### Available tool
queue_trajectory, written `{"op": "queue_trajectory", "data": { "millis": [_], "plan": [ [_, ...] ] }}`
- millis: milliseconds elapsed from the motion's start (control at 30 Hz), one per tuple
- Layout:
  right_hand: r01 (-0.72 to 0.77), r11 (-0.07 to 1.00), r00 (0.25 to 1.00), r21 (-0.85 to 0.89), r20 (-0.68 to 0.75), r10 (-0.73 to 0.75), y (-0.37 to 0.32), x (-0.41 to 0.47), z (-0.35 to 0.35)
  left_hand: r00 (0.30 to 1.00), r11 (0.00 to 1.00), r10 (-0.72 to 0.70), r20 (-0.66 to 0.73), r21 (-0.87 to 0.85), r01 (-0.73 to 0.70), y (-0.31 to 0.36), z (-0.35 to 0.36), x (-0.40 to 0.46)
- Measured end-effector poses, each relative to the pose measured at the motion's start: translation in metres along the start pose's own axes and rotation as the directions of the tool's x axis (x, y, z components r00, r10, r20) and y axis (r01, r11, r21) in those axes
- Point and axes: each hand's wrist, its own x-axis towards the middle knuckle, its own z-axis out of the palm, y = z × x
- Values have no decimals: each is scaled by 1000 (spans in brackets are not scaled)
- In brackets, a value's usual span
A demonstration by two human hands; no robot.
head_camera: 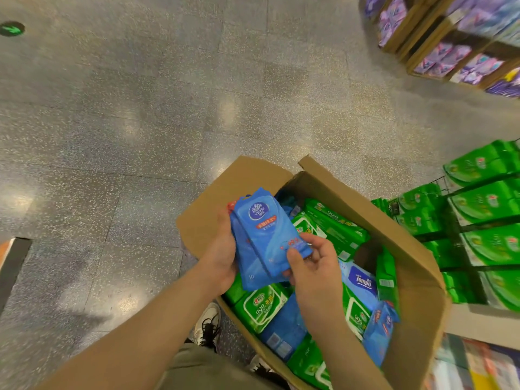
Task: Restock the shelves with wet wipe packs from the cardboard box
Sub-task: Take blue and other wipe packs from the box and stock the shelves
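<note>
Head view: both hands hold a small stack of blue Vinda wipe packs (pixel 264 237) over the cardboard box (pixel 405 249); left hand (pixel 222 249) grips its left edge, right hand (pixel 312 263) pinches the bottom-right corner. Box looks well stocked w/ green 999 packs (pixel 261 306) & a Tempo pack (pixel 363 280), so lots left; shelf (pixel 464 187) at right already has green packs.

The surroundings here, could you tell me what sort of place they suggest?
Most likely a shop aisle: display shelves stacked with green packs, a cardboard box of wet wipe packs on the floor, and more shelving with purple packs beyond.
</note>
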Motion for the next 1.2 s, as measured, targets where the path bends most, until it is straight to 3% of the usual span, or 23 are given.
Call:
{"op": "queue_trajectory", "data": {
  "millis": [167,267,367,433,500,600,700,800,867,1033,1200],
  "plan": [
    [165,919,952,-359,303,-52,6,-3,-7,995,996,83,-50,-20,-84,4,-5,-2],
    [215,879,924,-426,380,-42,4,5,-9,989,993,119,-89,11,-119,5,-15,4],
    [146,915,969,-376,243,-55,6,27,-4,986,992,127,-108,-2,-128,10,-27,6],
    [111,883,992,-457,110,-68,18,56,-1,988,992,120,-94,-22,-123,13,-36,5],
    [95,761,995,-642,39,-92,33,94,2,989,992,114,-97,-38,-118,15,-47,5],
    [91,504,993,-859,41,-110,54,147,12,990,992,109,-91,-50,-114,19,-62,4],
    [-42,323,999,-946,-46,-7,67,178,29,991,992,97,-88,-75,-104,21,-72,3],
    [-132,238,991,-962,-120,64,78,191,41,992,990,87,-87,-106,-96,20,-79,2],
    [-165,233,985,-958,-148,88,82,195,45,992,990,84,-98,-104,-94,20,-83,0],
    [-191,347,980,-918,-160,116,78,190,49,992,995,69,-107,-64,-76,16,-86,-4],
    [-171,472,983,-865,-179,27,77,163,50,993,997,48,-107,-59,-55,15,-76,-11]
  ]
}}
